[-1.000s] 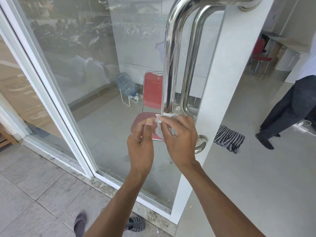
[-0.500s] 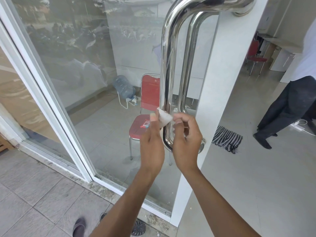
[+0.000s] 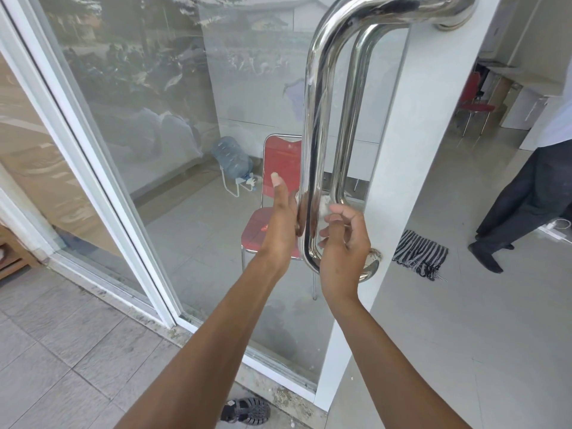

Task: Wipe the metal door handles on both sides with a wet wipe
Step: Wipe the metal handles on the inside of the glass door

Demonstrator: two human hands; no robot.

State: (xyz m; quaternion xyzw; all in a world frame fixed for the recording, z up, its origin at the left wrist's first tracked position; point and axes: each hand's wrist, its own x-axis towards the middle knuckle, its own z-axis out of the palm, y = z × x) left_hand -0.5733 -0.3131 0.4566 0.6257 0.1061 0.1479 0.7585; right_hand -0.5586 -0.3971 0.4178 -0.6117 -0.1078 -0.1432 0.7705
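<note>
The near metal door handle [image 3: 313, 125] is a polished vertical bar on the glass door. The inner handle [image 3: 348, 119] shows through the glass just right of it. A white wet wipe [image 3: 325, 206] passes behind the lower part of the near bar. My right hand [image 3: 343, 246] is right of the bar and pinches the wipe's right end with curled fingers. My left hand [image 3: 280, 224] is left of the bar with its thumb straight up. Its fingers reach behind the bar towards the wipe's left end, their tips hidden.
The white door stile [image 3: 405, 150] stands right of the handles. Behind the glass are a red chair [image 3: 280, 162] and a water jug [image 3: 230, 156]. A striped cloth [image 3: 421, 255] lies on the inside floor. A person's legs [image 3: 520, 205] stand at the right. My sandal [image 3: 244, 410] is below.
Both hands have parted to either side of the near bar. The wipe, held bunched in front of the bar before, now runs behind it. The view has moved closer.
</note>
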